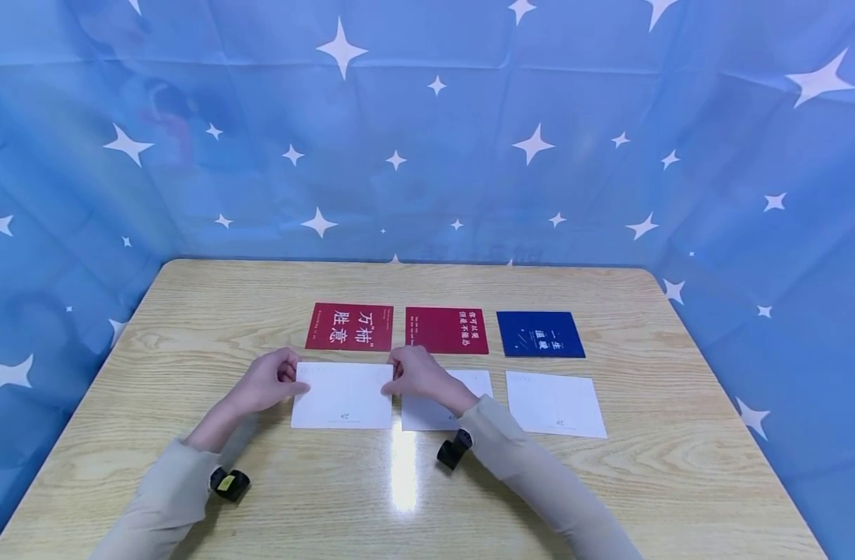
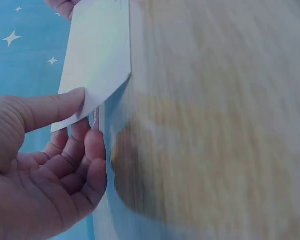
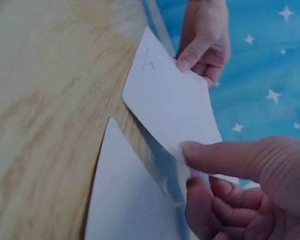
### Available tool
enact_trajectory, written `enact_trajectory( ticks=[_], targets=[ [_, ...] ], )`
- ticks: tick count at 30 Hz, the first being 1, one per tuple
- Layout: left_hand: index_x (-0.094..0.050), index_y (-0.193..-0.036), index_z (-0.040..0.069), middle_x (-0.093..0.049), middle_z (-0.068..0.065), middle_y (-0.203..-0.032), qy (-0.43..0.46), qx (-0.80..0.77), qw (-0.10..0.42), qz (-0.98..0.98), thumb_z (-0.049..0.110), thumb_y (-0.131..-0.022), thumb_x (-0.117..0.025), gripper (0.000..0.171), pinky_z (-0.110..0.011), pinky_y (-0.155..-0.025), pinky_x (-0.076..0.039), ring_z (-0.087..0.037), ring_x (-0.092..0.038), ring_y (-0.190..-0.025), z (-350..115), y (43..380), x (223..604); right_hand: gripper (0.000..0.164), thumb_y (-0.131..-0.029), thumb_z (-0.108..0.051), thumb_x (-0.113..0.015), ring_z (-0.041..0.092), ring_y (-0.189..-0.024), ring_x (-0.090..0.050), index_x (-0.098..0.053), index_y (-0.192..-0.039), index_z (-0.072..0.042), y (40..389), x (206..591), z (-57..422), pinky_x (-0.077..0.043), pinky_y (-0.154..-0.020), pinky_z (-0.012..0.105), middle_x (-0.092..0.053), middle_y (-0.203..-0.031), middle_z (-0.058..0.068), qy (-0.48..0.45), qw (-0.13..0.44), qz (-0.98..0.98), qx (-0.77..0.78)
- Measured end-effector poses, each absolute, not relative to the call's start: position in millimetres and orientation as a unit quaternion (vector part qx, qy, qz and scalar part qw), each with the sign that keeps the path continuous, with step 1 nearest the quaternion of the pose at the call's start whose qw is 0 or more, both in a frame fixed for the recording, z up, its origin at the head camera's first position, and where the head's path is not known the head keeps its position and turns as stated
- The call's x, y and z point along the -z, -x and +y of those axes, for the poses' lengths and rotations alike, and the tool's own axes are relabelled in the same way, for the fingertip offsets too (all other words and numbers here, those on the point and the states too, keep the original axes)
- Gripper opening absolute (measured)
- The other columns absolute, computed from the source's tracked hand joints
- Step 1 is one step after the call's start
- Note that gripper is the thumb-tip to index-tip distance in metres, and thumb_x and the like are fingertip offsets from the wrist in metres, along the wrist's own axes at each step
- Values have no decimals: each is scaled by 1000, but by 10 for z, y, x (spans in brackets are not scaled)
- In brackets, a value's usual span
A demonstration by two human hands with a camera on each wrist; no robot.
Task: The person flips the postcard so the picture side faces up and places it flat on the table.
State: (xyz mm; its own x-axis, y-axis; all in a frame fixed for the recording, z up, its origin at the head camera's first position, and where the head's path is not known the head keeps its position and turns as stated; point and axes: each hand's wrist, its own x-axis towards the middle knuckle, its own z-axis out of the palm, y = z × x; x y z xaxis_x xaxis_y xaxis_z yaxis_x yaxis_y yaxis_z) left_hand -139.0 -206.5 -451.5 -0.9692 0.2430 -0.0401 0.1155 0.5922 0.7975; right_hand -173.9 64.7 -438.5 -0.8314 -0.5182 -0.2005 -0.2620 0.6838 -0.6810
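Note:
A white card [image 1: 342,395] with a small printed mark is held between both hands, tilted slightly off the wood table in the wrist views. My left hand [image 1: 268,381] pinches its left edge, thumb on top and fingers beneath; the left wrist view shows the thumb [image 2: 65,103] pressing the card near a corner. My right hand [image 1: 422,375] pinches the opposite edge, its thumb [image 3: 225,157] lying on the white face. Under the right wrist lies a second white card [image 1: 427,413], partly hidden by the hand and sleeve.
Behind them lie a red card with large white characters [image 1: 350,327], another red card [image 1: 441,330] and a blue card [image 1: 541,334] in a row. A third white card [image 1: 556,404] lies at the right. A blue star-patterned curtain [image 1: 427,179] surrounds the table [image 1: 679,482].

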Motion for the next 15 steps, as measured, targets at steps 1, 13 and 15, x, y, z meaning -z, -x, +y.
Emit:
enact_trajectory(
  ticks=[1,13,15],
  targets=[
    [-53,-95,-7,-54,-8,-78,-102,-448,73,885,-1,-75,-72,28,-21,-54,-40,-14,-46,-67,-2075,1379,4509,23,-75,-12,-78,9,-58,-50,-58,-77,-4,1733,4379,656,-41,-55,21,-57,-66,-1,218,192,893,343],
    [-49,-100,-8,-55,-11,-82,-97,-524,81,842,-6,-80,-66,26,-21,-61,-47,-12,-52,-73,-2189,1281,4388,14,-79,-2,-70,6,-65,-53,-56,-79,-2,1642,4311,730,-46,-63,18,-59,-70,0,257,176,842,440],
    [-50,-100,-8,-56,-12,-83,-94,-529,80,840,-6,-80,-65,26,-21,-63,-48,-12,-53,-75,-2197,1272,4374,13,-79,0,-69,7,-66,-52,-56,-79,-2,1633,4293,737,-45,-62,18,-58,-71,0,258,171,837,452]
  ],
)
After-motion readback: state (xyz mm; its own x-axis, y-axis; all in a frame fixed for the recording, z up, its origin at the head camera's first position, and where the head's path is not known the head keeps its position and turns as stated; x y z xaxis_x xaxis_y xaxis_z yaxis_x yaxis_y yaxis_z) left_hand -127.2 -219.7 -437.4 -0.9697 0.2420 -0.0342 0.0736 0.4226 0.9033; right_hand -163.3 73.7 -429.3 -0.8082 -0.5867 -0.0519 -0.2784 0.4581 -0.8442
